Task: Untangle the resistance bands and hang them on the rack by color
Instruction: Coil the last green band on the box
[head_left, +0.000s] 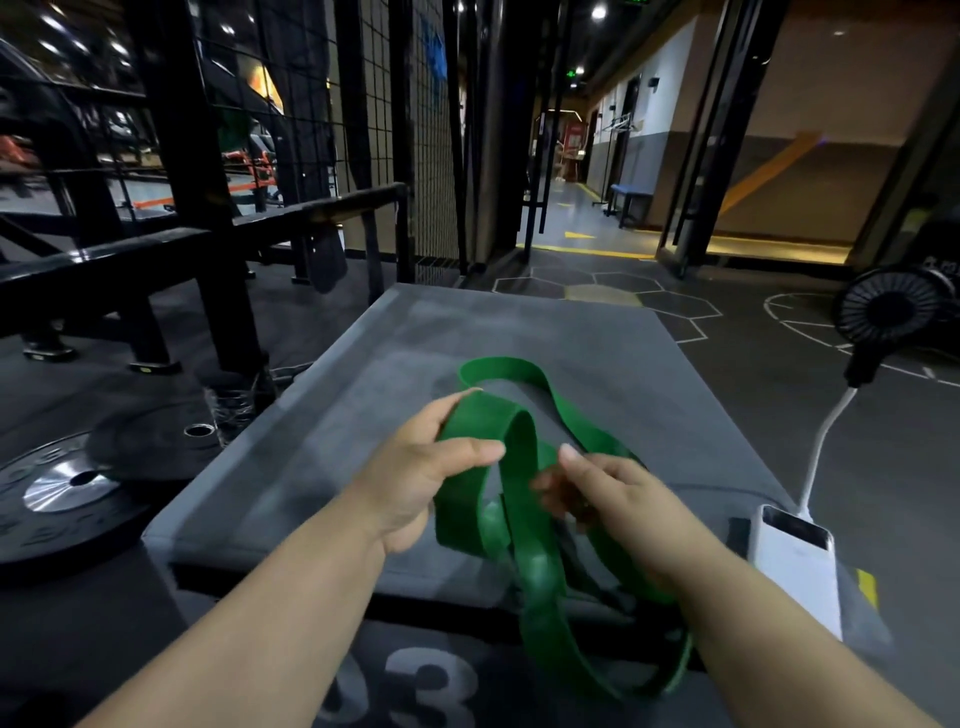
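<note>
A tangle of green resistance bands (524, 499) hangs in loops above the grey padded box (332, 415) in front of me. My left hand (415, 467) pinches a wide green loop between thumb and fingers. My right hand (602, 493) grips neighbouring strands just to the right, slightly blurred. One loop rests on the box top farther away, others dangle past its near edge. I cannot tell how many bands are in the tangle. A black wire-grid rack (405, 130) stands behind the box at the upper left.
A white power bank (795, 566) with a cable lies on the box's right side. Black weight plates (78, 488) lie on the floor at left, beside a black metal frame (197, 249). A small black fan (888, 312) stands at right. A corridor opens ahead.
</note>
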